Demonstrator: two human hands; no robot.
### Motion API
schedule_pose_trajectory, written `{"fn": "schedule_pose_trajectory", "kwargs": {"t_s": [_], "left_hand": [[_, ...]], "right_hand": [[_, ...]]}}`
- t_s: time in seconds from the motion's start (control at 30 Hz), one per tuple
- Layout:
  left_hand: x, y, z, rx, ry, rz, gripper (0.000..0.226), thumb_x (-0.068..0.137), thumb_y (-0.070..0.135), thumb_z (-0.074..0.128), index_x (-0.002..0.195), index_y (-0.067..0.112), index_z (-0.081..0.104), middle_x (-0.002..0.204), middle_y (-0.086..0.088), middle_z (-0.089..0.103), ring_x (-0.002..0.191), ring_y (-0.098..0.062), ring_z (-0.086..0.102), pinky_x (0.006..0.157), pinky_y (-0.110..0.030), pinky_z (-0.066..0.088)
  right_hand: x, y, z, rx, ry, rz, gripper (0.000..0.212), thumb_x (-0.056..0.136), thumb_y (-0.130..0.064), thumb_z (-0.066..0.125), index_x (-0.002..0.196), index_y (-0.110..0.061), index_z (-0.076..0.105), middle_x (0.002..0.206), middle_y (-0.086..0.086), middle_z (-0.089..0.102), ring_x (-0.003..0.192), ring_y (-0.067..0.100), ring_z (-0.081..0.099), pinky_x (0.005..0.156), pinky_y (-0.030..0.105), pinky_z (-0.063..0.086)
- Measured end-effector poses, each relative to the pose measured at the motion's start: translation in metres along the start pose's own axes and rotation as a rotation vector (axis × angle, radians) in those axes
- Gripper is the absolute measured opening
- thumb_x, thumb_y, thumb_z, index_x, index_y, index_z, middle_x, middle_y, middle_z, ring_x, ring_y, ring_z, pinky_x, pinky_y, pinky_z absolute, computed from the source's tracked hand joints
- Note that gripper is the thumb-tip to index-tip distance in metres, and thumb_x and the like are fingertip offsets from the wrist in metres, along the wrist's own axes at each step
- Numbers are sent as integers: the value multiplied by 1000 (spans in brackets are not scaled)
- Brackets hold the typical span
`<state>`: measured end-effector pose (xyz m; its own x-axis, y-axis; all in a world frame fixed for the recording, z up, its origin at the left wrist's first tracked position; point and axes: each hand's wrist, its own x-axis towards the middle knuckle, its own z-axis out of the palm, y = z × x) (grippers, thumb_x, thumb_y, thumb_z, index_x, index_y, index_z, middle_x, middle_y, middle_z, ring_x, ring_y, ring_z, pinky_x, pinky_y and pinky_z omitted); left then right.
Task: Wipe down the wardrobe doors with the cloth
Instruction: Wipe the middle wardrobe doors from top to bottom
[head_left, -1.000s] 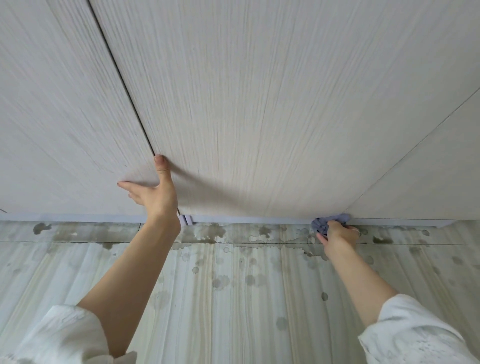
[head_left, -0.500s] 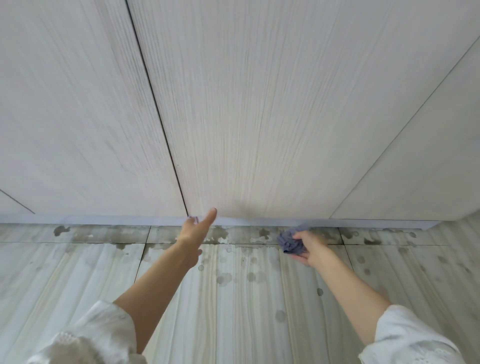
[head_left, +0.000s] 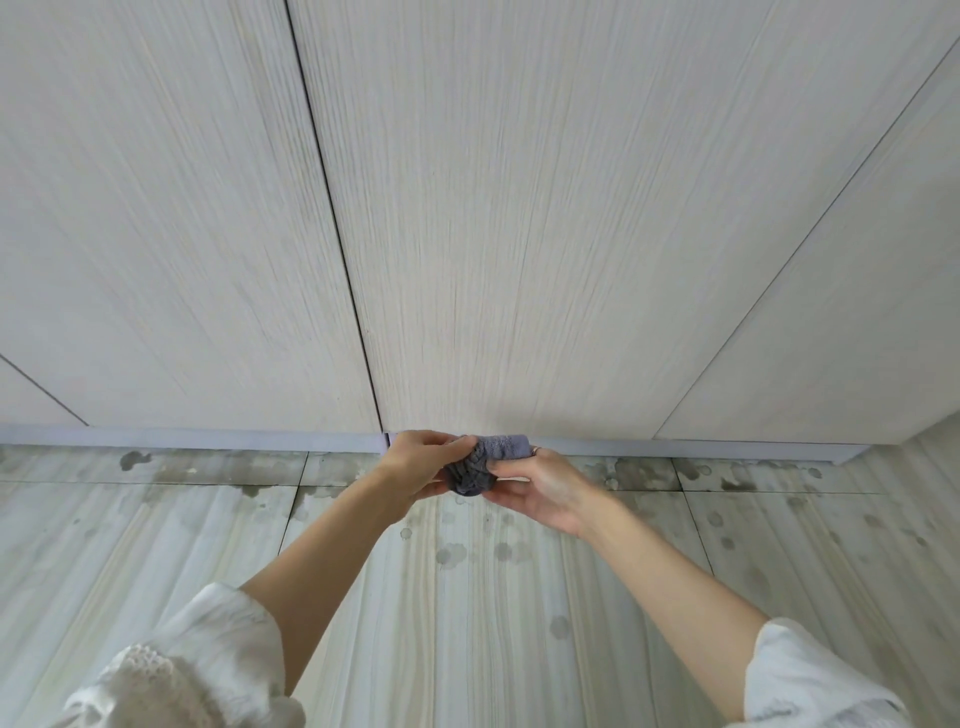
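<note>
We grasp cloth (head_left: 480, 464) with both hands, left hand (head_left: 415, 464) and right hand (head_left: 543, 486) fingers pinching it, probably refolding mid-frame below wardrobe doors (head_left: 519, 234).

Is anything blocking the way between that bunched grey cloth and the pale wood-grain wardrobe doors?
Nothing visible does. Both the left hand and the right hand hold the bunched grey cloth just in front of the pale wood-grain wardrobe doors, with open space between.

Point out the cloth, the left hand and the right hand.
cloth (head_left: 480, 462): head view, on its bunched grey middle.
left hand (head_left: 415, 460): head view, on the back of the hand.
right hand (head_left: 545, 486): head view, on the palm side.
</note>
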<state>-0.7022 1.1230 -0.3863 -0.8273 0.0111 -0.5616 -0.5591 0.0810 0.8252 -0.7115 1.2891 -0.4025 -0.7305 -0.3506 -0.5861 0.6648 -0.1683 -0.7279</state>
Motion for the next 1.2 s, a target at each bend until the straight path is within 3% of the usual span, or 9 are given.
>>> {"fn": "schedule_pose_trajectory", "kwargs": {"t_s": [0.17,0.37,0.5,0.63,0.73,0.87,1.0,1.13,1.2], "left_hand": [[-1,3,-4,108,21,89,9,89,9,64,94,4,70,94,-16,70,92,-27,68,79,-29,57],[-1,-2,3,222,-78,53,25,90,-3,57,114,-1,65,103,-15,70,90,-22,69,78,-25,57],[1,-3,7,33,-149,-89,44,90,-11,52,133,-2,48,117,-15,63,97,-26,66,78,-28,57],[16,-9,4,-205,-6,-135,52,93,12,59,141,5,39,115,-12,61,96,-25,64,79,-35,55],[24,-14,0,-375,69,-179,64,91,40,58,140,6,35,118,-10,56,105,-25,58,96,-43,48],[30,-14,-11,-598,86,-138,109,65,62,61,150,10,16,151,-16,25,135,-32,36,103,-54,41],[39,-9,-10,-655,100,-97,115,61,63,60,152,12,9,155,-17,18,138,-32,31,107,-55,36],[51,-8,-8,-705,132,-92,104,73,62,59,152,13,12,154,-15,22,138,-31,33,106,-52,37],[57,-7,-8,-740,113,-83,105,73,62,60,152,12,11,155,-14,23,138,-30,33,106,-50,38]], "right_hand": [[-6,-1,-1,-14,-75,25,28,82,-11,70,109,-3,64,104,17,67,94,30,66,79,34,56],[-7,5,-10,-238,-23,33,22,83,7,61,103,-3,59,96,17,67,86,28,67,77,36,58],[-1,17,-28,12,147,63,21,82,7,55,101,2,59,95,19,62,83,26,65,73,36,58],[6,10,-67,411,632,-84,12,84,4,58,87,-7,61,88,14,67,59,13,65,53,24,56],[7,-11,-94,585,870,-269,9,84,-4,65,87,-8,58,107,12,67,76,15,67,61,25,59],[8,-39,-105,693,834,-490,25,84,-14,70,100,-10,51,103,5,61,85,14,64,82,33,56],[30,-28,-120,662,874,-362,23,86,-7,66,104,-9,52,119,10,57,94,19,61,67,28,57],[38,-21,-127,686,919,-166,12,87,-7,65,83,-8,54,103,8,57,69,12,56,45,20,54],[39,-18,-124,669,923,-172,12,86,-6,65,85,-9,53,95,7,57,69,12,57,47,21,54]]}}
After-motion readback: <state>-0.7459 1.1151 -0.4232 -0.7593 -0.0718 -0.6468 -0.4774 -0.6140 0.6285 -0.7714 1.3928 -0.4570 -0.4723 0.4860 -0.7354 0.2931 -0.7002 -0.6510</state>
